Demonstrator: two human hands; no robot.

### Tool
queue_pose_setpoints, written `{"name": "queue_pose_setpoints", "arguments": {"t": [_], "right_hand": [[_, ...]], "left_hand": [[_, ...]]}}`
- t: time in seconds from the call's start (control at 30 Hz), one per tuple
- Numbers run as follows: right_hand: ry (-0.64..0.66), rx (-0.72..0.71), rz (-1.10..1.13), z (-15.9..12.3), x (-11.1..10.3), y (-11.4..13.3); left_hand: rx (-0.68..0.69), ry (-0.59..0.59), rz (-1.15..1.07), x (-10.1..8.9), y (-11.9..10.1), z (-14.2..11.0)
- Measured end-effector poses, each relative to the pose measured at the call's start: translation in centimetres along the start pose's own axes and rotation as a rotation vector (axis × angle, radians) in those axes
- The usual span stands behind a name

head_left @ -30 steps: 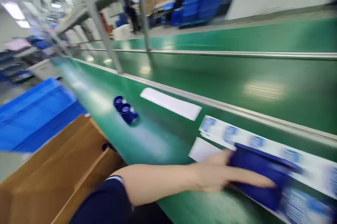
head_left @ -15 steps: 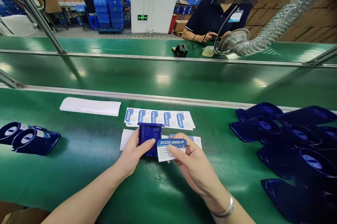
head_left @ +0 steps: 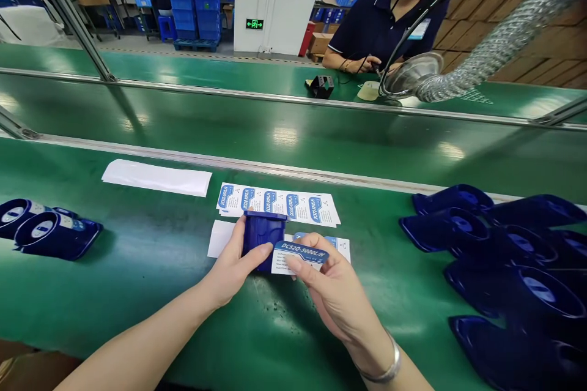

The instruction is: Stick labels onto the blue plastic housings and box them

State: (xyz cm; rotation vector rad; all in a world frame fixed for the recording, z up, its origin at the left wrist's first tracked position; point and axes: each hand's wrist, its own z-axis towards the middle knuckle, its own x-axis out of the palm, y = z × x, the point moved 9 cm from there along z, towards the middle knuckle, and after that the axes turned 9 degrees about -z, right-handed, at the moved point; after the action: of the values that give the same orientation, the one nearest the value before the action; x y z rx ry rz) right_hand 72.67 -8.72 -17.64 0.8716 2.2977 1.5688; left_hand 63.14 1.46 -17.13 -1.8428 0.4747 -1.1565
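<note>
My left hand (head_left: 232, 268) grips a dark blue plastic housing (head_left: 262, 235) held upright just above the green table (head_left: 137, 281). My right hand (head_left: 332, 290) pinches a white and blue label (head_left: 300, 254) reading DC52Q-5000L/H, pressed against the housing's right side. Behind the housing lies a sheet of the same labels (head_left: 279, 204), with a second partly used sheet (head_left: 220, 238) underneath my hands.
A pile of dark blue housings (head_left: 509, 262) lies at the right. Two labelled housings (head_left: 46, 235) sit at the left. A blank white backing strip (head_left: 156, 178) lies behind. Across the conveyor belt (head_left: 293, 128) another person works beside a ribbed metal duct (head_left: 495, 48).
From a blurred view turned left with my left hand reaching, the view swung back to centre. Since half a second ago my right hand has brought the label closer onto the housing.
</note>
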Motion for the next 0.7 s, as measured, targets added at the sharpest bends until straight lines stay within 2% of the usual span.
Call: {"name": "queue_pose_setpoints", "arguments": {"t": [0.3,0.7], "right_hand": [[0.001,0.012,0.015,0.4,0.25,-0.6],[-0.033,0.054,0.091,0.07,0.49,-0.84]], "left_hand": [[-0.088,0.008,-0.055,0.44,0.21,-0.07],[-0.079,0.018,-0.05,0.57,0.24,-0.18]]}}
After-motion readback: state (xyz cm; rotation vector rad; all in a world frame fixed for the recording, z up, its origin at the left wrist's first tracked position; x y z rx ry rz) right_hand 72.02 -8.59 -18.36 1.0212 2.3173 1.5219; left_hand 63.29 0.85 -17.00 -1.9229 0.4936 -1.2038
